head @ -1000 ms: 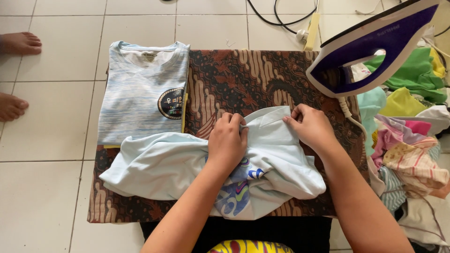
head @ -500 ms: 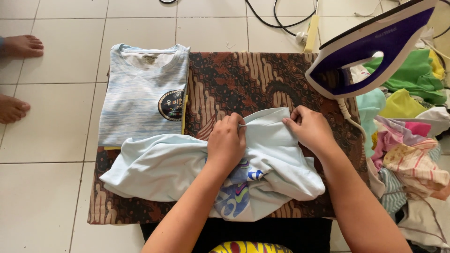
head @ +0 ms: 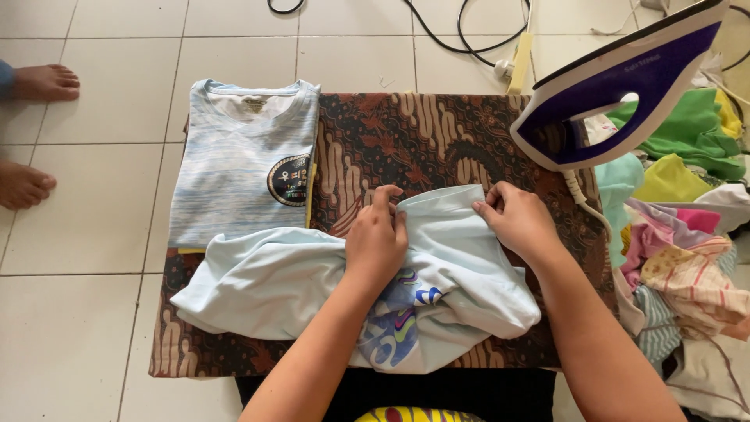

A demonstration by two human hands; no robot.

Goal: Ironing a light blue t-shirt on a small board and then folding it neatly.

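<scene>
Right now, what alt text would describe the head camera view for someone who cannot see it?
Two bare hands, left hand and right hand, pinch the edge of a crumpled pale blue shirt on a brown batik-covered board. A folded striped shirt lies left, a purple iron right.

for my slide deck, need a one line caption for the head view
Left hand and right hand pinch a pale blue shirt on a batik cloth, beside a folded shirt.
</scene>
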